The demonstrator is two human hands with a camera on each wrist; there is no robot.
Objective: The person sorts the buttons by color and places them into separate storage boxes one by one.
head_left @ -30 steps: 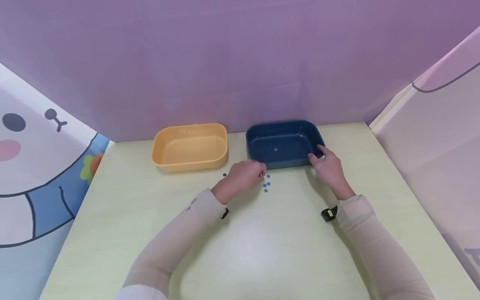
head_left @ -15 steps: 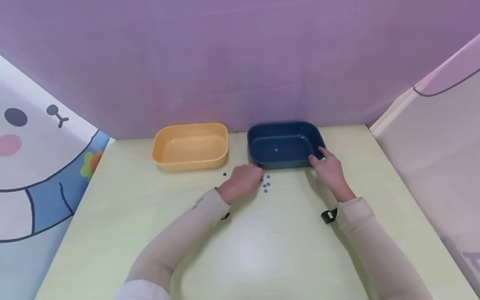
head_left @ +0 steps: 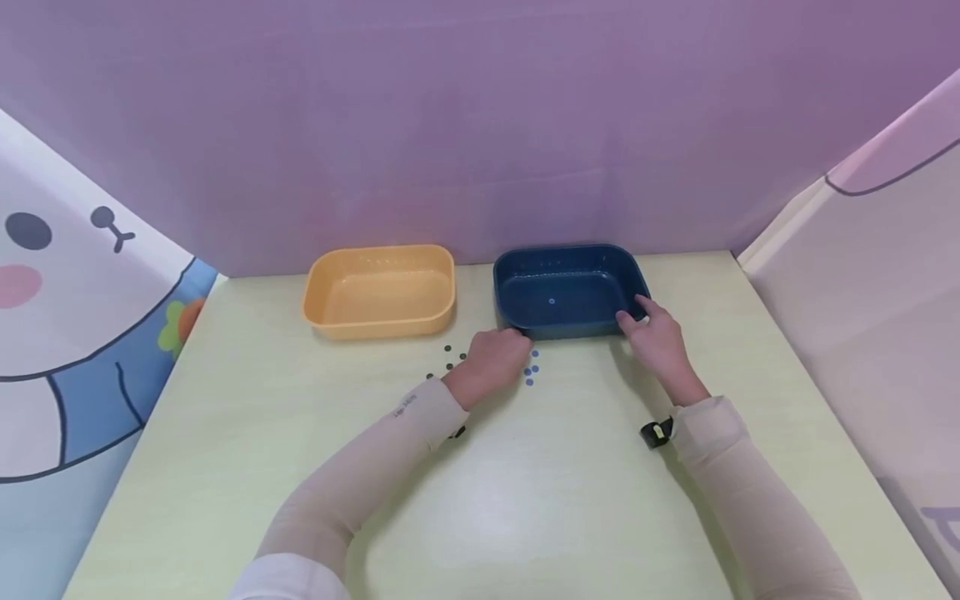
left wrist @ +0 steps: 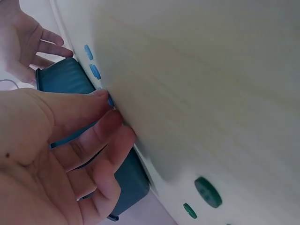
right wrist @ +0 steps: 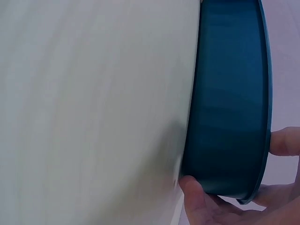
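My left hand (head_left: 495, 362) is down on the table by the near left corner of a dark blue tray (head_left: 570, 327). In the left wrist view its thumb and index fingertips pinch at a small blue button (left wrist: 110, 100), partly hidden by them. More blue buttons (head_left: 535, 368) lie just right of that hand. Dark green buttons (left wrist: 208, 192) lie on its other side. My right hand (head_left: 658, 343) grips the tray's near right corner; in the right wrist view its thumb is low on the wall and fingers are at the rim. One blue button (head_left: 552, 301) lies inside the tray.
A yellow tray (head_left: 378, 329) stands to the left of the blue one, with a gap between them. Both are at the back of the pale table (head_left: 495, 500), before a purple cloth wall (head_left: 465, 125). Printed cloth panels (head_left: 75, 333) flank the table.
My left hand has shifted slightly right and nearer, uncovering more green buttons to its left. The right hand stays at the blue tray's corner.
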